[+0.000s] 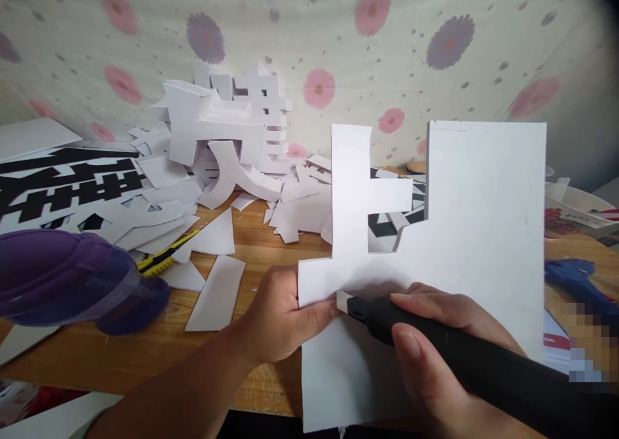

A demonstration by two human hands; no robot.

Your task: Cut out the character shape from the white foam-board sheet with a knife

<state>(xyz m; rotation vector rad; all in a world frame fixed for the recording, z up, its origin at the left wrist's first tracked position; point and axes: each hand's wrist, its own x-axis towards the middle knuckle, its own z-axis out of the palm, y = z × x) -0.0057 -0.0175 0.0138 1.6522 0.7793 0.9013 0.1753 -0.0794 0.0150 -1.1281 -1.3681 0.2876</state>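
Note:
A large white foam board (pixel 483 233) with notched cut-outs along its upper left stands raised in front of me. My left hand (pixel 278 316) grips its left edge, the thumb on the front face and the other fingers hidden behind. Closed around a black cutting tool (pixel 435 342) is my right hand (pixel 449 355), thumb below and fingers above. The tool's pale, flat blade tip touches the board right beside my left thumb tip.
White cut foam shapes (pixel 217 123) are piled at the back left. Loose scraps (pixel 215 294), a yellow cutter (pixel 164 255) and a purple bottle (pixel 72 281) lie on the wooden table (pixel 271 387). At the right are a blue tool (pixel 573 278) and a white basket (pixel 580 204).

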